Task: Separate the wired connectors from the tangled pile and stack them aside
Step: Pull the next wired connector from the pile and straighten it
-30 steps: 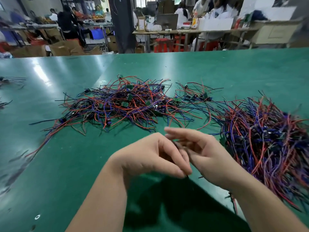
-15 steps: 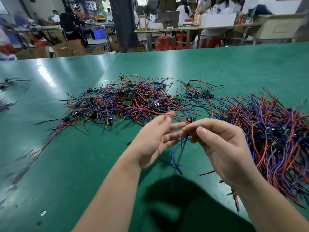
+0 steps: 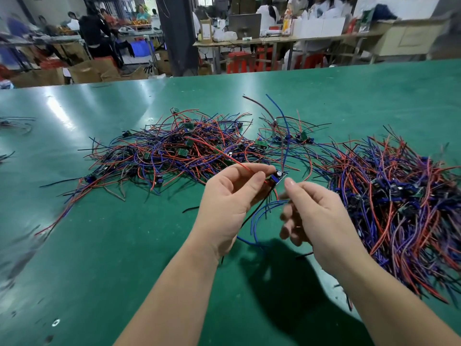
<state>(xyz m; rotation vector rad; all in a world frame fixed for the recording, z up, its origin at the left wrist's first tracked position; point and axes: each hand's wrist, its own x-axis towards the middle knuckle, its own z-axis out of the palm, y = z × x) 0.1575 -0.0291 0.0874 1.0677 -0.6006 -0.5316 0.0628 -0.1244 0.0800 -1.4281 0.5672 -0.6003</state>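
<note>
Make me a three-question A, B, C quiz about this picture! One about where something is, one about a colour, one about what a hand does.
1. Where is the thickest wire heap? A. At the person's right. B. On the floor. C. In a box.
2. What colour is the table? A. Yellow. B. White. C. Green.
3. What is the left hand doing? A. Lying flat. B. Pinching a wired connector. C. Holding scissors.
Answers: 1 A, the densest wires lie rightmost. 2 C, its top is green. 3 B, it holds the small blue part up.
</note>
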